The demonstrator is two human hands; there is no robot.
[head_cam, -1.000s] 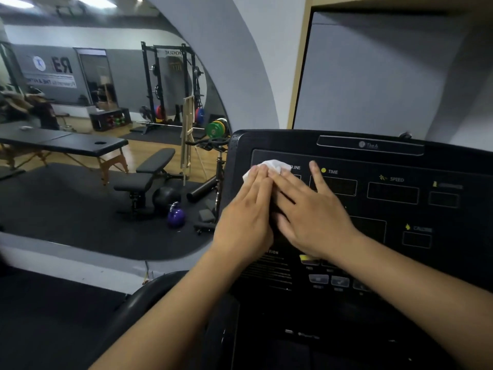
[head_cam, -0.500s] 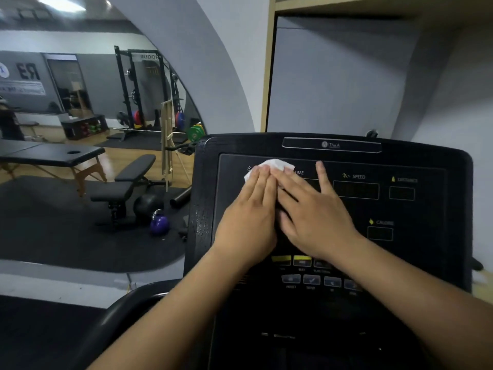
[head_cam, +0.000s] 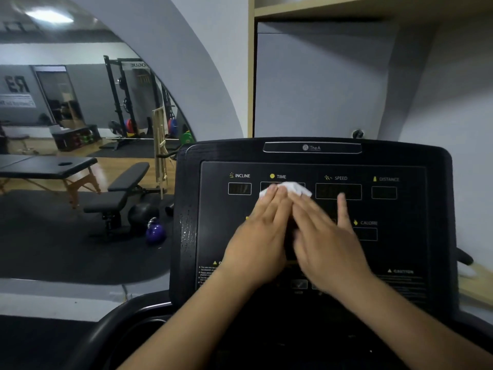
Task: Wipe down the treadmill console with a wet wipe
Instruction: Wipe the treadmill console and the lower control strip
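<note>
On the treadmill console [head_cam: 416, 161]: black, matte, rounded-rectangle panel with small dark rectangular display windows, labelled INCLINE, TIME, SPEED, DISTANCE and CALORIE in pale print with yellow icons.
Wet wipe [head_cam: 294, 187]: white, soft, crumpled; lying over the TIME window, poking out beyond the fingertips of both hands.
Left hand [head_cam: 262, 241]: flat, fingers straight and close together, pressing the wipe's left part against the panel; curled round nothing.
Right hand [head_cam: 328, 241]: flat as well, fingers straight, laid just beside the left hand and touching it, pressing the wipe's right part; thumb spread apart, pointing up at the SPEED window.
Console's left edge: glossy, beaded with small droplets [head_cam: 188, 231].
Left of the console: arch-edged view of a gym room, wood floor and black rubber matting.
In that room: padded black weight bench [head_cam: 125, 188], round black ball [head_cam: 142, 212], shiny purple kettlebell [head_cam: 155, 231] near it, padded massage table [head_cam: 48, 166] on wooden legs, black steel rack [head_cam: 125, 102] farther back.
Above: pale wooden shelf [head_cam: 346, 9] against a smooth grey wall.
</note>
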